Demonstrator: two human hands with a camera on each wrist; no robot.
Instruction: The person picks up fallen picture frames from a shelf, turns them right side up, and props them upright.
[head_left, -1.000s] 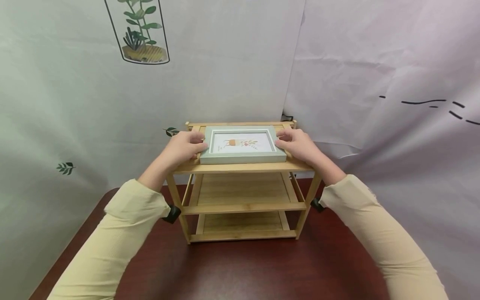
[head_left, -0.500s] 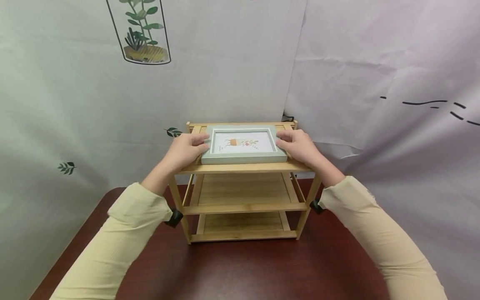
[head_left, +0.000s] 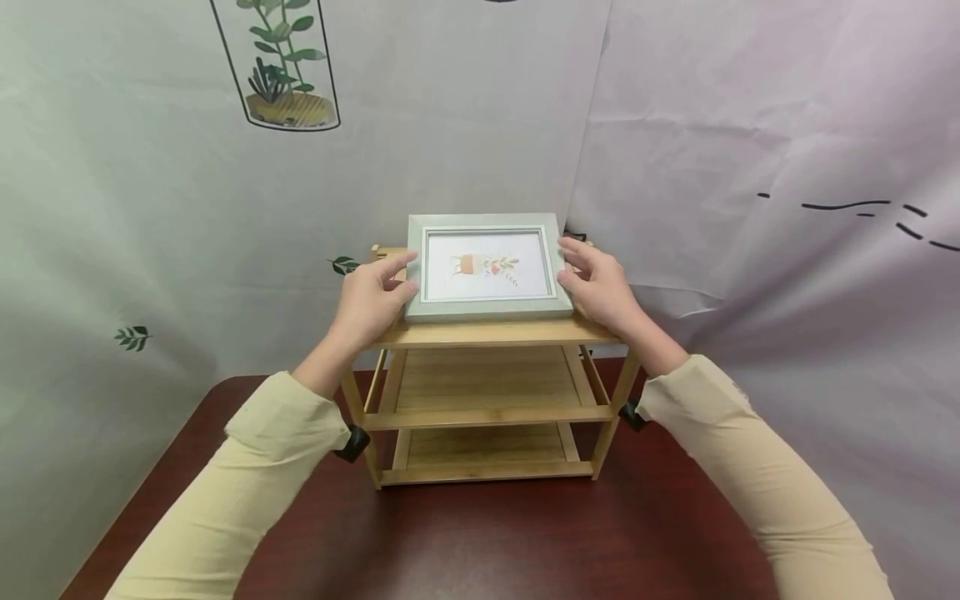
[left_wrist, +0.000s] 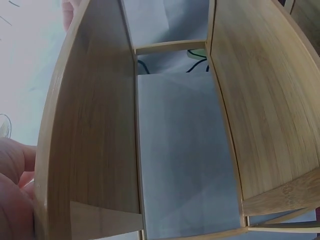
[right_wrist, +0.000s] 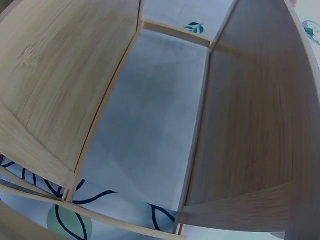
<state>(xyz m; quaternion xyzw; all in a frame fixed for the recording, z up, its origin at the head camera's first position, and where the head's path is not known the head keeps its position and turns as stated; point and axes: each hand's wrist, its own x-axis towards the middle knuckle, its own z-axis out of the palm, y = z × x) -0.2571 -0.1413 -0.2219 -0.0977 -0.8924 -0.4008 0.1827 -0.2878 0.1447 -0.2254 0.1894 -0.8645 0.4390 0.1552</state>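
Note:
A picture frame (head_left: 486,267), pale green-grey with a small orange and floral print lying sideways, leans back on the top of a wooden shelf rack (head_left: 491,335). Its far edge is raised off the board while the near edge stays low by the front of the top. My left hand (head_left: 371,298) holds its left side, thumb low and index finger higher up. On the opposite side my right hand (head_left: 602,285) grips the right edge with thumb and fingers. Part of the left hand shows beside the top board in the left wrist view; the right wrist view shows only the rack.
The rack has a middle shelf (head_left: 491,379) and a lower shelf (head_left: 487,446) under the top. It stands on a dark red table (head_left: 480,542). Behind hangs a pale cloth (head_left: 480,125) with plant prints. A small dark object (head_left: 575,236) sits behind the right rear corner.
The picture frame has gone from lying flat to tilted, its far edge rising. Both hands stay at its sides, their upper fingers now spread higher along the edges.

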